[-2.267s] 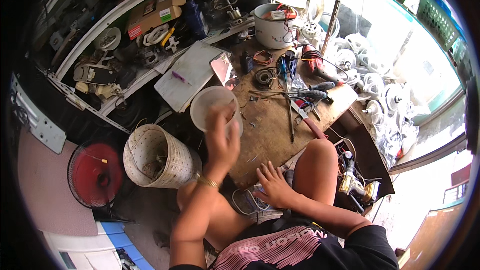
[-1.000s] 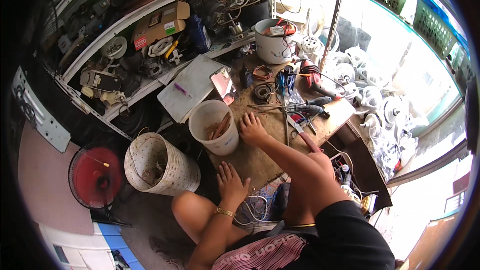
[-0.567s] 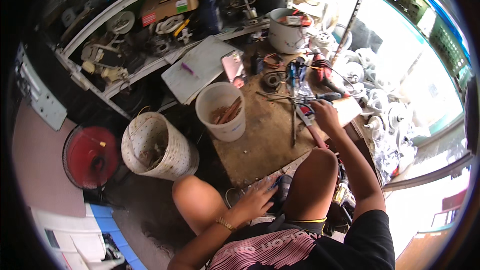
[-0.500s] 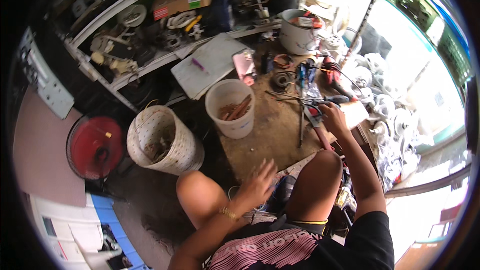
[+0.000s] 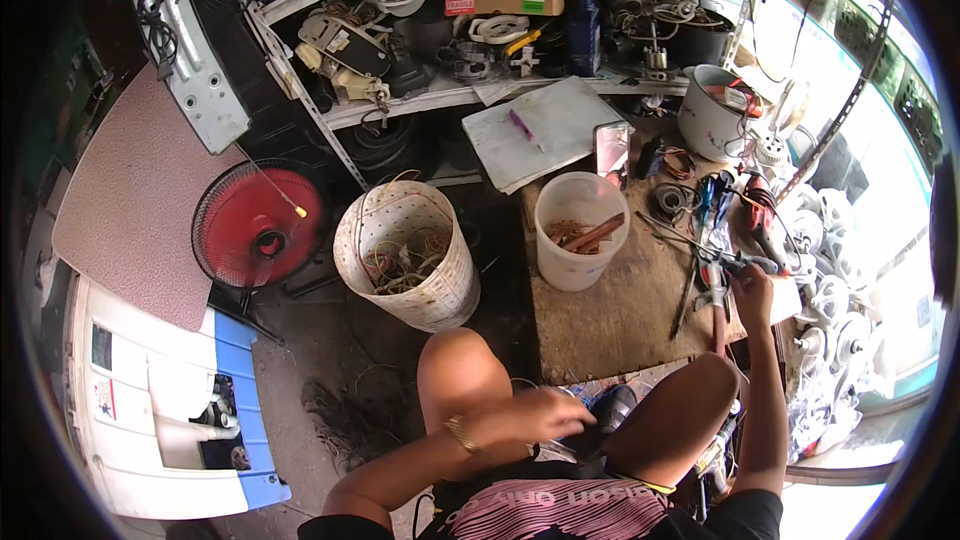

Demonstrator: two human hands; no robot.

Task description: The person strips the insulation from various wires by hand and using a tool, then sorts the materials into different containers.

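My right hand (image 5: pixel 752 295) is at the right side of the wooden work board, its fingers curled down among the tools. Right by its fingertips lies a tool with dark grey handles (image 5: pixel 762 265); what the fingers hold, if anything, is hidden. A red-handled tool (image 5: pixel 718 325) lies just left of that hand. Over my lap hovers my left hand (image 5: pixel 545 415), slightly blurred, with its fingers stretched out and nothing in them. A translucent white bucket (image 5: pixel 560 265) holding reddish-brown strips (image 5: pixel 598 232) stands on the wooden board (image 5: pixel 570 330).
Left of the board stands a perforated white bucket (image 5: pixel 455 285) with tangled wires inside. Beyond it is a red fan (image 5: pixel 235 240). A red-and-black power tool (image 5: pixel 760 208), a wire coil (image 5: pixel 670 200) and a white pot (image 5: pixel 705 130) sit at the right. Shelves of parts (image 5: pixel 470 105) line the back.
The view has turned left, so the scene sits further right in the picture. My left hand has drawn back toward my lap. My right hand stays among the tools.
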